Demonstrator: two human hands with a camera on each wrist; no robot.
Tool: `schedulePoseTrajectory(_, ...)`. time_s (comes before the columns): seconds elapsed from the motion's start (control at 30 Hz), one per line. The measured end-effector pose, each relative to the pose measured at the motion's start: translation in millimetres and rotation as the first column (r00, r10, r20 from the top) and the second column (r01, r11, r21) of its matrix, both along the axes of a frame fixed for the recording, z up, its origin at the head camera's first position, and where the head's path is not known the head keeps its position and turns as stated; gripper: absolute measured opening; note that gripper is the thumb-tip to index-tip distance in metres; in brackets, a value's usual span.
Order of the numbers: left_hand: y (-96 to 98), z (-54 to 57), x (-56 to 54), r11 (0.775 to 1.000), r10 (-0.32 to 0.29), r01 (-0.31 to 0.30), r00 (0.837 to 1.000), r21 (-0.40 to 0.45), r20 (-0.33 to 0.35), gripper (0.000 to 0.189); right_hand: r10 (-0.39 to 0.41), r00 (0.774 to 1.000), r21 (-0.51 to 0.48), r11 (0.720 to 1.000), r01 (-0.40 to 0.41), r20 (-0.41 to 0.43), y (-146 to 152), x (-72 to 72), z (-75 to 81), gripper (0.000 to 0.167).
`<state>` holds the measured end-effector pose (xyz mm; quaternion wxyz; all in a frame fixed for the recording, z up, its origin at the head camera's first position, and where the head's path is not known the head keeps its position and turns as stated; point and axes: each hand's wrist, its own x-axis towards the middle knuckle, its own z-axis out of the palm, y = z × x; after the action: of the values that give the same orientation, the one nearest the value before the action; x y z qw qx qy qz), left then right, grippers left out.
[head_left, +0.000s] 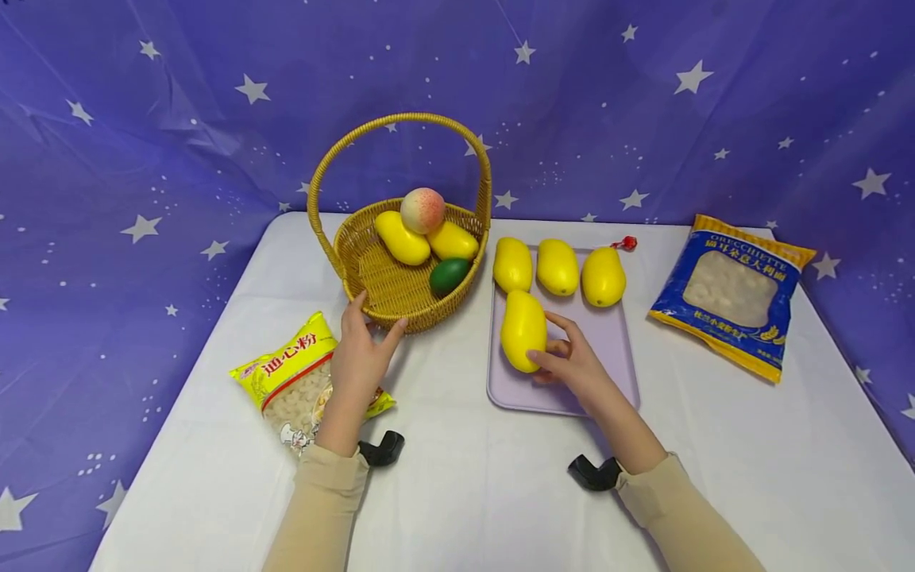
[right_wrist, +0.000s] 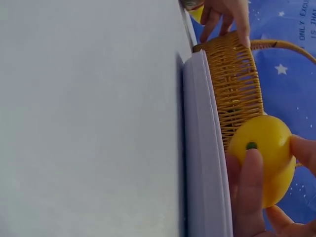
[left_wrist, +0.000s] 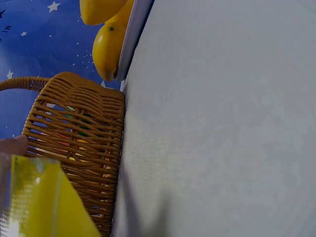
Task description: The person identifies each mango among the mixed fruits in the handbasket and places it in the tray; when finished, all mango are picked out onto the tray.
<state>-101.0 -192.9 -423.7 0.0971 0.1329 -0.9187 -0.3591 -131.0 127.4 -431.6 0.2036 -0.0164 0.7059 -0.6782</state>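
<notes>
My right hand (head_left: 572, 361) holds a yellow mango (head_left: 524, 330) between thumb and fingers over the lilac tray (head_left: 565, 401). In the right wrist view, a fingertip lies by the green spot on the end of this mango (right_wrist: 264, 143). Three more mangoes, including a middle one (head_left: 557, 267), lie along the tray's far side. With fingers fairly straight, my left hand (head_left: 360, 357) touches the near rim of the wicker basket (head_left: 382, 290). Inside are two yellow mangoes (head_left: 402, 238), a peach (head_left: 422, 210) on top of them, and a dark green oval fruit (head_left: 449, 276).
A yellow bag of pasta (head_left: 296, 389) lies under my left forearm. At the right is a blue orecchiette bag (head_left: 732, 294). A small red object (head_left: 629, 243) sits by the tray's far right corner. The tall basket handle (head_left: 400, 117) arches up before the starry purple cloth (head_left: 214, 119).
</notes>
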Motion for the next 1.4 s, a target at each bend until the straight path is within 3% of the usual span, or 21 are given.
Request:
schedulePoseTrajectory(0.37,0.7,-0.9,-1.8,1.0,0.0,0.0,1.0,0.001,-0.004,0.094,0.029,0.999,-0.02,0.999,-0.028,0.018,-6,3.8,-7.8,0.075)
schedulePoseTrajectory(0.87,0.3,-3.4,-1.6,1.0,0.002,-0.002,1.0,0.002,0.012,0.095,-0.006,1.0,0.044,0.999,0.005,0.019,-16,15.9,-10.3,0.067)
schedulePoseTrajectory(1.4,0.2,-3.5,-1.4,1.0,-0.005,0.005,1.0,0.01,-0.007,0.094,-0.011,0.999,0.05,0.999,0.008,0.044,-24,15.3,-11.2,0.079)
